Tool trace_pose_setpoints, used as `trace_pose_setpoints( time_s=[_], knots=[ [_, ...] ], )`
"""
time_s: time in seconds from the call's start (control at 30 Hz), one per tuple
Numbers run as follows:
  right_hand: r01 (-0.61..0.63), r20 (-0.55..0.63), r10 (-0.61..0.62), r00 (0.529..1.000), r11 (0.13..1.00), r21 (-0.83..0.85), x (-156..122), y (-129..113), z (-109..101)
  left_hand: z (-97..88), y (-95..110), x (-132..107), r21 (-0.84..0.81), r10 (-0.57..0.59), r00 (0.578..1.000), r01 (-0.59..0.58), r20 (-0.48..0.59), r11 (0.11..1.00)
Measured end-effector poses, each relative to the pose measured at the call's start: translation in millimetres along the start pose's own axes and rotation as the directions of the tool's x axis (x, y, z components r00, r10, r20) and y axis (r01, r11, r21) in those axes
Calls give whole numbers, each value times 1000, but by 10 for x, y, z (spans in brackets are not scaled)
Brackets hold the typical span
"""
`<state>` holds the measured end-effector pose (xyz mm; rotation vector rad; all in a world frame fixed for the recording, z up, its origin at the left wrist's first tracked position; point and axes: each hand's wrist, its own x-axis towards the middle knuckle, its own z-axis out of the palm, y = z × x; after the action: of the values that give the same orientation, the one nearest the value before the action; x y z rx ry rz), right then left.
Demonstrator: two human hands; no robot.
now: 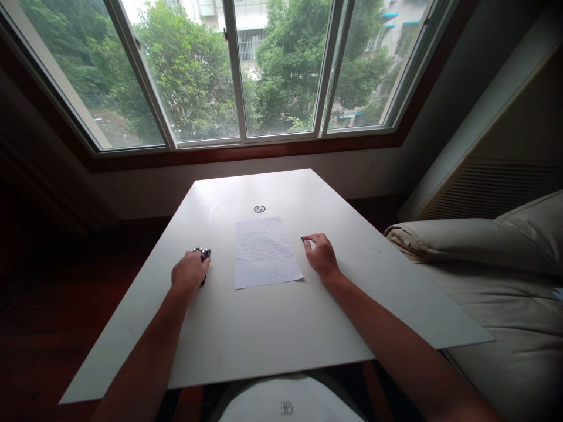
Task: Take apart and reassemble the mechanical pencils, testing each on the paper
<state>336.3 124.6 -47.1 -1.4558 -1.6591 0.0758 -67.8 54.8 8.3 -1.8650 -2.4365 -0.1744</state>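
Note:
On the left side of the white table (246, 334), my left hand (190, 269) is closed over several dark pens (206, 255) with silvery ends. The pens lie side by side, their far ends showing beyond my fingers. To the right of the printed sheet, my right hand (322, 255) pinches a pen (302, 238) between thumb and fingertips. Only its small dark and silvery tip shows; the rest is hidden by the hand. Between both hands lies the sheet of paper (266, 252), covered in lines of text, with its near right corner slightly curled.
A round dark logo (259, 209) marks the table beyond the paper. Past the far edge is a wide window (277, 70) with trees outside. A beige sofa (488, 281) stands on the right, and dark red wooden floor (48, 316) shows at left.

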Motion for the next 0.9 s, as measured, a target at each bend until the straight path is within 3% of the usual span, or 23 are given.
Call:
trace_pose_setpoints(
  time_s=[0.3, 0.47, 0.57, 0.73, 0.8, 0.9],
  knots=[
    [125, -26, -124, 992, 990, 60, -22, -255, -98, 74, 173, -62, 3, 37, 999, -38, 37, 999],
    [230, -2, -232, 973, 967, 111, -89, -474, -164, 29, 282, -142, -22, 82, 997, -82, -6, 996],
    [310, 71, -326, 943, 934, 178, -169, -620, -196, -40, 415, -223, -85, 182, 980, -188, -78, 978],
    [434, 338, -494, 801, 868, 242, -347, -836, -177, -109, 761, -447, -293, 428, 847, -516, -314, 805],
    [476, 409, -533, 741, 846, 241, -411, -892, -148, -100, 897, -549, -343, 510, 792, -607, -336, 717],
    [555, 424, -601, 677, 796, 241, -470, -916, -102, -75, 1035, -677, -406, 614, 715, -697, -334, 591]
  ],
)
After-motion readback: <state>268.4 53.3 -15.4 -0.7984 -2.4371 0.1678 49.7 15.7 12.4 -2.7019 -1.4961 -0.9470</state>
